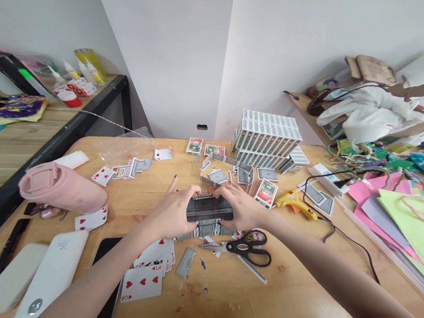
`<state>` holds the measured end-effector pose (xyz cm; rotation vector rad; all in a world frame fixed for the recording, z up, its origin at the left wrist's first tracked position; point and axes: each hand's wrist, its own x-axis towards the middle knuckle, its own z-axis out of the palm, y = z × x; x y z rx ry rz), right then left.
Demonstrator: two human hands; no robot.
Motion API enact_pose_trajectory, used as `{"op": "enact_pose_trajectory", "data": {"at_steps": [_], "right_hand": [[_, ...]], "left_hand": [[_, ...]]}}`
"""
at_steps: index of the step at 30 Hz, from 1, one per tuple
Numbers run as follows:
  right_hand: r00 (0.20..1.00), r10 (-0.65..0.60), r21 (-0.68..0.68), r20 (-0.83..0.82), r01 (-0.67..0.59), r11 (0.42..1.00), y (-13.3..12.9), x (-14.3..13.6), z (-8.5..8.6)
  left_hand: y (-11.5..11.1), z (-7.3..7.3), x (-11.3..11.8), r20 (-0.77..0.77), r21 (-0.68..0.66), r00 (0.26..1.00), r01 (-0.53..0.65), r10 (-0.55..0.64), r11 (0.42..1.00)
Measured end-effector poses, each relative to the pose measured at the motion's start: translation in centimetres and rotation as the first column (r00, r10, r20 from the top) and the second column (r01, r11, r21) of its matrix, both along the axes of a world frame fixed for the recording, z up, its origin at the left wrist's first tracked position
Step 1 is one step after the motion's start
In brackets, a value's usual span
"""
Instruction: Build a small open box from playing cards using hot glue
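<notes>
With the card piece point(209, 209) between the left hand point(175, 209) and right hand point(240, 204) as the clock's centre, scissors point(233, 247) lie near at 5 o'clock on the table point(295, 287). Playing cards point(141, 283) lie between 7 and 8 – just beside them, at 8, a phone point(104, 248). Farther left come a power bank point(53, 276) and, at 9, a marker point(8, 248). A tumbler point(68, 188) is between 9 and 10; glue bottles point(95, 73) are on a side table point(6, 167), well off toward 11. Stacked card boxes point(270, 132) stand between 1 and 2. At 3 lies a glue gun point(289, 201) – beyond it, a power strip point(327, 179), then paper sheets point(415, 227).
</notes>
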<state>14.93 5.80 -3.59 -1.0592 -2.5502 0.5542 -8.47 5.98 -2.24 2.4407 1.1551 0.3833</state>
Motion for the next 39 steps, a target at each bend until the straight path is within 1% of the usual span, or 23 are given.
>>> {"op": "enact_pose_trajectory", "data": {"at_steps": [4,7,9,10,11,13,14,15,16,18,20,22,24,26,28,30,32,35,36,37,39], "right_hand": [[1.000,-0.023,-0.032,-0.002,0.023,0.999,-0.1,-0.1,0.0],[0.999,0.031,-0.052,-0.029,-0.032,0.998,0.0,0.4,0.3],[0.992,0.078,-0.086,-0.095,-0.086,0.993,0.4,1.0,0.4],[0.989,0.068,-0.103,-0.134,-0.082,0.991,0.7,1.3,0.3],[0.986,0.019,-0.110,-0.166,-0.038,0.993,1.1,1.7,0.2],[0.970,-0.173,-0.085,-0.169,0.161,0.983,2.0,2.3,-0.2],[0.953,-0.271,-0.061,-0.138,0.265,0.962,2.4,2.5,-0.5],[0.935,-0.342,-0.042,-0.097,0.339,0.940,2.8,2.7,-0.8],[0.925,-0.378,-0.038,-0.051,0.376,0.926,3.1,2.9,-1.0],[0.923,-0.384,-0.072,0.029,0.385,0.920,3.4,3.3,-1.2],[0.914,-0.399,-0.094,0.075,0.405,0.910,3.5,3.6,-1.3],[0.901,-0.420,-0.089,0.111,0.429,0.899,3.4,3.9,-1.6],[0.903,-0.402,-0.083,0.155,0.417,0.905,3.2,3.9,-2.0],[0.897,-0.386,-0.075,0.214,0.409,0.909,3.1,3.5,-2.7],[0.876,-0.405,-0.051,0.262,0.431,0.901,3.1,3.1,-3.2],[0.849,-0.445,-0.015,0.284,0.468,0.884,3.2,2.8,-3.2],[0.824,-0.492,0.024,0.282,0.506,0.862,3.3,2.8,-2.5],[0.806,-0.545,0.079,0.232,0.543,0.836,3.0,3.1,-0.3],[0.817,-0.545,0.097,0.188,0.537,0.838,2.6,3.0,0.6],[0.844,-0.526,0.119,0.107,0.514,0.849,2.1,2.9,1.6],[0.897,-0.440,0.164,-0.042,0.440,0.883,0.8,2.2,3.3]], "left_hand": [[0.1,0.0,-0.1,0.002,-0.022,1.000,0.000,0.000,1.000],[0.1,0.0,-0.2,0.005,-0.041,1.000,-0.016,0.016,0.999],[0.1,0.1,-0.3,0.002,-0.055,1.000,-0.027,0.027,0.998],[0.1,0.2,-0.4,0.000,-0.060,1.000,-0.030,0.030,0.998],[0.0,0.2,-0.4,-0.002,-0.062,1.000,-0.029,0.029,0.998],[0.0,0.1,-0.4,-0.004,-0.051,1.000,-0.019,0.019,0.999],[0.0,0.0,-0.4,-0.005,-0.037,1.000,-0.013,0.013,0.999],[0.0,-0.1,-0.4,-0.009,-0.020,1.000,-0.006,0.005,1.000],[0.0,-0.3,-0.5,-0.017,-0.002,1.000,0.002,-0.002,1.000],[0.0,-0.5,-0.5,-0.040,0.019,0.999,0.015,-0.014,1.000],[0.1,-0.7,-0.6,-0.061,0.015,0.998,0.021,-0.020,1.000],[0.2,-0.6,-0.6,-0.071,0.005,0.997,0.018,-0.017,1.000],[0.1,-0.2,-0.3,-0.081,0.019,0.997,0.012,-0.011,1.000],[-0.3,0.4,0.6,-0.120,0.063,0.993,0.005,0.003,0.998],[-1.0,1.0,2.1,-0.198,0.120,0.979,-0.025,0.049,0.992],[-1.9,1.6,3.9,-0.290,0.167,0.942,-0.121,0.166,0.979],[-2.7,1.8,5.7,-0.330,0.217,0.908,-0.192,0.257,0.957],[-3.5,1.4,7.7,-0.363,0.246,0.868,-0.261,0.339,0.933],[-3.7,1.1,8.1,-0.366,0.241,0.854,-0.296,0.369,0.924],[-3.9,0.8,8.4,-0.363,0.233,0.841,-0.335,0.401,0.913],[-4.3,0.0,8.8,-0.346,0.221,0.814,-0.412,0.466,0.884]]}}
